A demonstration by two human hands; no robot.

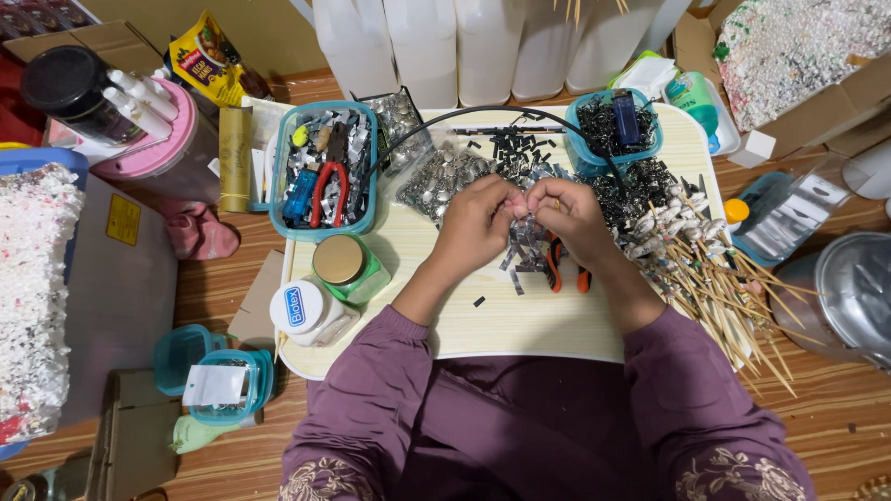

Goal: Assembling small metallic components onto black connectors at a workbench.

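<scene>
Silver foil strip being pinched between two hands over a pale wooden lap table.

Head view: both hands are meeting at the table's (520,325) middle, the left hand (478,223) and right hand (571,215) closing their fingertips on one small silver strip (525,206), held just above a loose heap of similar strips (524,250). Orange-handled pliers (555,269) are lying half hidden under the right wrist. Two teal tubs are sitting behind, one with tools (325,172), one with dark pieces (613,130). Two jars are standing at left: gold-lidded (342,263) and white-lidded (302,311). Many decorated skewers (715,278) are fanning out at right.
</scene>
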